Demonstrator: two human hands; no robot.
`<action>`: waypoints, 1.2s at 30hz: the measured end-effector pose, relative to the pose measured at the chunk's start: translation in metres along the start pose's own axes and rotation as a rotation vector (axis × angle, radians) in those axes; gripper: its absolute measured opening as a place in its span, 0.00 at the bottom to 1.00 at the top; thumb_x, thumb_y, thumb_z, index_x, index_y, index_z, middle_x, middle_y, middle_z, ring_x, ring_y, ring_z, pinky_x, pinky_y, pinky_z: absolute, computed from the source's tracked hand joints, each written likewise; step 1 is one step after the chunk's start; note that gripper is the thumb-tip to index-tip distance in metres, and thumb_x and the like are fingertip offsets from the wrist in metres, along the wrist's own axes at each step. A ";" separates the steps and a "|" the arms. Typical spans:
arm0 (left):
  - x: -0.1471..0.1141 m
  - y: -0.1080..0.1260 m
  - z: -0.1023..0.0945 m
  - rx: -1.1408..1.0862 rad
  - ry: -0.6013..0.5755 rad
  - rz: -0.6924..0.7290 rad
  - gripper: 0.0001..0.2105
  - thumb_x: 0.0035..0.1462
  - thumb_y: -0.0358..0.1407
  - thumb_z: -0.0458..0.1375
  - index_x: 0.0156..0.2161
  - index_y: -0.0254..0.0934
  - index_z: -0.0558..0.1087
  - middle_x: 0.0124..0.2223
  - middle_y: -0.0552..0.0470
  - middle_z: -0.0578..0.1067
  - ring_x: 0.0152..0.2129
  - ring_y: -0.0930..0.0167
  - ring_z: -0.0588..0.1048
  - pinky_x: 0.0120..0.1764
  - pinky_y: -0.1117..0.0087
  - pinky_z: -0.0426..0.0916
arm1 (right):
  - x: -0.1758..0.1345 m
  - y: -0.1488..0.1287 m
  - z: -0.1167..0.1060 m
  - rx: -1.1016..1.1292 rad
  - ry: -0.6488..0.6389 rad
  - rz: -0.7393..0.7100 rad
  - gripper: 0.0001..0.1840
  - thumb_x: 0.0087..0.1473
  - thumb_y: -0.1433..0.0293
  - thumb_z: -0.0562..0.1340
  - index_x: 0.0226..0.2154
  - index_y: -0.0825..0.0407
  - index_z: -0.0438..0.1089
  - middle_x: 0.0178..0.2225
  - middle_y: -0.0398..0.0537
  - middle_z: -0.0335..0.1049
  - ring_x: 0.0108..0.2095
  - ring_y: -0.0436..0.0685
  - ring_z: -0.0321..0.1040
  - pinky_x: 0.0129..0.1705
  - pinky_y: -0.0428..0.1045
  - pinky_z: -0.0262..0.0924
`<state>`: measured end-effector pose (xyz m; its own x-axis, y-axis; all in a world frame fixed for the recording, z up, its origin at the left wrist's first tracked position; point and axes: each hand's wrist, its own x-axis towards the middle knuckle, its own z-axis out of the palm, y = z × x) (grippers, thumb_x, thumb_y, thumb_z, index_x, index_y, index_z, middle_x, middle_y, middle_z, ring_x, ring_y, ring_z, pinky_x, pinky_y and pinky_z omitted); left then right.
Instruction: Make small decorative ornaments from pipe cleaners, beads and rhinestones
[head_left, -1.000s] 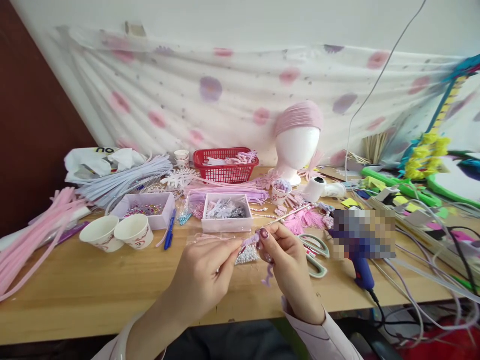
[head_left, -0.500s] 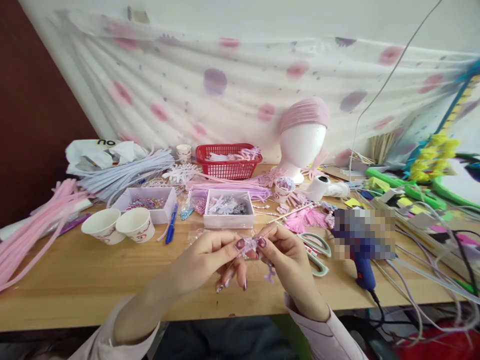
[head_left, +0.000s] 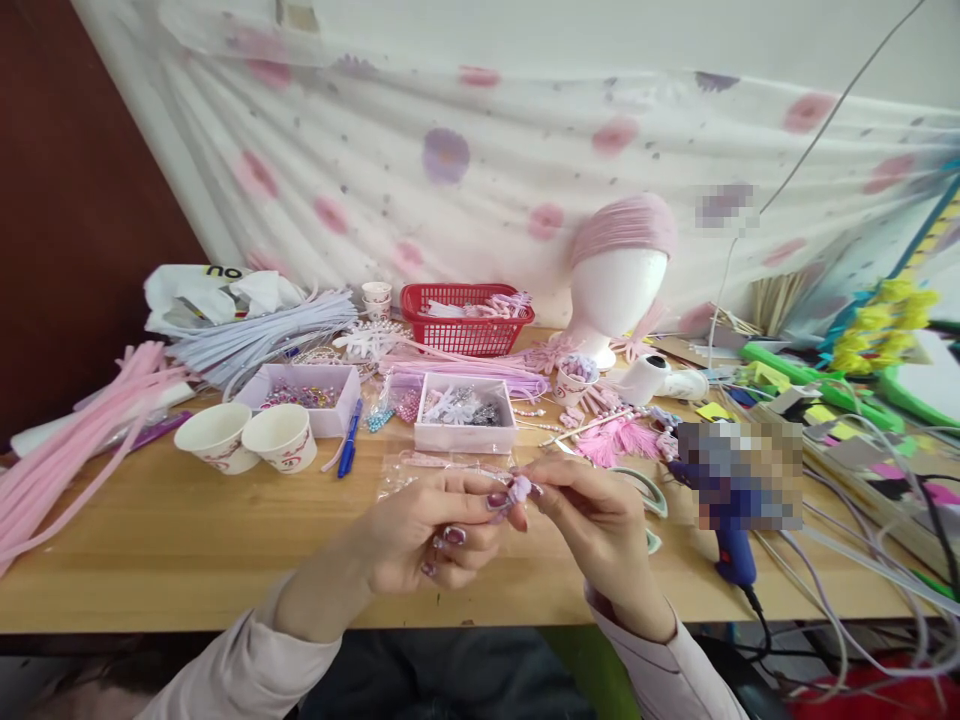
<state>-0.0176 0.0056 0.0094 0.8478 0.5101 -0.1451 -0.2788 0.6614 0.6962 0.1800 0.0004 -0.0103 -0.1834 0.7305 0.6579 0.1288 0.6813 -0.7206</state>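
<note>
Over the front of the table, my left hand (head_left: pixel 442 525) pinches a small lilac pipe-cleaner piece (head_left: pixel 519 489) between thumb and fingertips, its other fingers curled beneath. From the other side my right hand (head_left: pixel 589 505) grips the same piece with thumb and forefinger. The fingertips nearly meet, so much of the piece is hidden. Just beyond the hands lies a clear plastic bag (head_left: pixel 405 468), and behind it stands a white box (head_left: pixel 465 438) of silvery and white bits. Green-handled scissors (head_left: pixel 651 492) lie partly hidden behind my right hand.
Two paper cups (head_left: pixel 279 440), a blue pen (head_left: pixel 349 440) and a lilac box of beads (head_left: pixel 349 400) are at left. A red basket (head_left: pixel 465 338) and foam head (head_left: pixel 616 290) stand behind. At right lie a blue glue gun (head_left: pixel 731 540), partly blurred out, and cables.
The lilac piece has turned and looks more bunched up between my fingertips; its dangling end no longer shows. My left fingers have curled in. The whole view has shifted slightly.
</note>
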 end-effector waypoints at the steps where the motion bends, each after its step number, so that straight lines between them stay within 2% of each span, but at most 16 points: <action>1: 0.000 0.001 0.001 0.019 -0.005 -0.008 0.09 0.56 0.38 0.64 0.33 0.33 0.73 0.16 0.65 0.53 0.12 0.81 0.43 0.13 0.81 0.40 | 0.000 0.001 0.000 -0.030 0.005 -0.033 0.11 0.59 0.76 0.64 0.39 0.44 0.79 0.31 0.45 0.79 0.29 0.54 0.73 0.33 0.49 0.65; 4: -0.001 0.001 0.002 0.037 -0.065 -0.049 0.10 0.56 0.39 0.64 0.31 0.34 0.71 0.15 0.65 0.53 0.11 0.81 0.43 0.13 0.79 0.41 | 0.002 0.005 -0.002 -0.036 -0.021 -0.095 0.13 0.59 0.75 0.63 0.39 0.41 0.80 0.33 0.45 0.80 0.33 0.57 0.74 0.39 0.53 0.66; 7: -0.001 -0.002 0.004 0.024 -0.111 -0.080 0.11 0.55 0.39 0.64 0.31 0.35 0.70 0.15 0.65 0.53 0.10 0.80 0.44 0.13 0.77 0.42 | 0.004 0.006 -0.003 0.038 -0.049 -0.092 0.12 0.60 0.72 0.64 0.38 0.40 0.81 0.32 0.46 0.81 0.33 0.59 0.75 0.42 0.57 0.66; 12: 0.003 -0.009 0.005 0.016 -0.113 -0.102 0.11 0.56 0.39 0.63 0.29 0.35 0.69 0.15 0.65 0.51 0.11 0.80 0.43 0.13 0.78 0.43 | 0.006 0.004 0.001 0.159 -0.046 0.048 0.07 0.59 0.66 0.66 0.34 0.43 0.83 0.28 0.47 0.80 0.29 0.58 0.73 0.34 0.54 0.67; 16: 0.006 -0.012 0.003 0.028 -0.109 -0.102 0.10 0.58 0.38 0.61 0.30 0.34 0.69 0.15 0.65 0.50 0.11 0.80 0.43 0.13 0.79 0.44 | 0.007 0.005 0.002 0.169 -0.063 0.146 0.05 0.56 0.66 0.68 0.31 0.45 0.83 0.26 0.47 0.79 0.27 0.56 0.71 0.30 0.50 0.65; 22: 0.006 -0.009 0.000 0.240 0.069 0.105 0.12 0.59 0.42 0.61 0.32 0.34 0.73 0.18 0.63 0.57 0.13 0.79 0.52 0.23 0.76 0.65 | 0.000 0.009 -0.006 0.058 -0.039 0.214 0.07 0.58 0.65 0.66 0.32 0.49 0.79 0.28 0.47 0.75 0.28 0.55 0.69 0.31 0.49 0.63; 27: -0.004 -0.003 -0.003 0.479 0.225 0.215 0.14 0.60 0.46 0.59 0.32 0.35 0.71 0.21 0.62 0.58 0.16 0.78 0.54 0.23 0.75 0.61 | -0.015 0.003 -0.005 -0.084 0.070 0.191 0.05 0.59 0.69 0.64 0.32 0.48 0.76 0.29 0.46 0.75 0.30 0.55 0.69 0.31 0.49 0.62; 31: -0.012 -0.003 0.003 0.998 0.481 0.338 0.12 0.65 0.39 0.51 0.34 0.35 0.73 0.26 0.56 0.66 0.21 0.75 0.63 0.25 0.74 0.58 | -0.020 -0.006 -0.003 -0.187 0.131 0.135 0.05 0.58 0.72 0.65 0.34 0.46 0.77 0.29 0.46 0.76 0.29 0.55 0.69 0.31 0.49 0.62; 33: -0.014 -0.007 0.007 1.177 0.581 0.406 0.12 0.65 0.36 0.50 0.33 0.36 0.72 0.27 0.55 0.69 0.24 0.73 0.65 0.27 0.73 0.58 | -0.019 -0.008 -0.003 -0.148 0.108 0.179 0.04 0.57 0.71 0.66 0.33 0.46 0.78 0.29 0.46 0.77 0.29 0.55 0.70 0.31 0.49 0.63; 36: -0.013 -0.013 0.010 1.183 0.563 0.371 0.12 0.66 0.37 0.49 0.36 0.37 0.72 0.24 0.57 0.66 0.22 0.73 0.66 0.26 0.73 0.59 | -0.016 -0.007 -0.002 0.059 0.095 0.307 0.03 0.55 0.66 0.68 0.32 0.47 0.78 0.30 0.46 0.78 0.28 0.54 0.71 0.27 0.47 0.63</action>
<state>-0.0206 -0.0153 0.0097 0.4318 0.8947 0.1143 0.3431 -0.2801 0.8966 0.1839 -0.0164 -0.0154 -0.0528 0.9043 0.4237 0.1070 0.4269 -0.8979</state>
